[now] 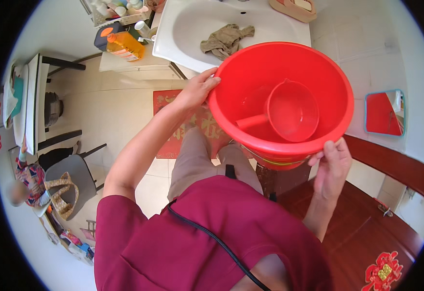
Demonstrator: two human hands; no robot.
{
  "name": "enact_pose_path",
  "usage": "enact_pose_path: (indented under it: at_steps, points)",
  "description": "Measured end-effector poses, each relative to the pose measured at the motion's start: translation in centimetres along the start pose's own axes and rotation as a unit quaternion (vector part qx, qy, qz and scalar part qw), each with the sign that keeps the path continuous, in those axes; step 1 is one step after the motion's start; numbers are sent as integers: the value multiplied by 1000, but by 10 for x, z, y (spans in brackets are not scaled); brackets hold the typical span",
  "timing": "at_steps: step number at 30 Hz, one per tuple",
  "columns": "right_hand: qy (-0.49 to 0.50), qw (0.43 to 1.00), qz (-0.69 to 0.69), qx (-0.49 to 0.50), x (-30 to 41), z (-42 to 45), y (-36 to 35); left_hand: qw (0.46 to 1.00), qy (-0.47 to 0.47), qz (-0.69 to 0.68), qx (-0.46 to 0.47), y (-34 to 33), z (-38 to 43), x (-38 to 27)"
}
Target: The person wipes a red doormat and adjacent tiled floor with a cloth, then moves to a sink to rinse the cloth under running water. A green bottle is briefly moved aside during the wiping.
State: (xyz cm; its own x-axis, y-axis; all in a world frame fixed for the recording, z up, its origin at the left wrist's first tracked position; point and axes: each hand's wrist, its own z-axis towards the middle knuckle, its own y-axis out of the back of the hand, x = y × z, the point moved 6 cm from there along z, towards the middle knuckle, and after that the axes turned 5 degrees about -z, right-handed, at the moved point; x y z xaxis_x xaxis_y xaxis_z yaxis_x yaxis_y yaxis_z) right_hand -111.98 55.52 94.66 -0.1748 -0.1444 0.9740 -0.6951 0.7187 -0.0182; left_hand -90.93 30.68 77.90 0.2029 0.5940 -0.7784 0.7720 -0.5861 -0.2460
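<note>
Between my two hands is a large red plastic bucket (250,69), tilted so its inside faces me. My left hand (199,87) grips the rim on the left side. On the lower right of the rim, my right hand (332,160) holds on with thumb and fingers. Inside the bucket lies a red plastic dipper (293,111), its handle pointing left. Behind the bucket, a crumpled olive-brown cloth (224,40) rests in the white washbasin (186,23). Part of the basin is hidden by the bucket.
Left of the basin stand a bottle of orange liquid (126,47) and a basket of toiletries (135,16). A soap dish (295,9) sits at the basin's right corner. An open dark red wooden door (361,232) is at right. A person (30,178) sits far left by a grey chair (70,178).
</note>
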Motion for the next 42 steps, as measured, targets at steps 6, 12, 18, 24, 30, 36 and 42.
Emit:
enact_pose_path:
  at_steps: [6, 12, 18, 24, 30, 36, 42]
  points:
    - [-3, 993, -114, -39, 45, 60, -40, 986, 110, 47, 115, 13, 60, -10]
    - [-37, 983, -146, -102, 61, 94, -71, 791, -209, 565, 106, 18, 106, -54]
    - [-56, 972, -171, -153, 70, 114, -97, 822, -148, 477, 274, -7, 143, -64]
    - [-72, 962, -192, -178, 70, 135, -108, 701, -109, 478, 518, -58, 125, -97]
    - [-93, 957, -213, -174, 80, 161, -119, 606, 19, 419, 675, -104, 120, -48]
    - [-119, 953, -230, -157, 83, 182, -135, 602, -10, 301, 740, -132, 145, -3]
    - [-139, 950, -246, -132, 83, 203, -152, 583, -14, 291, 758, -134, 166, 12]
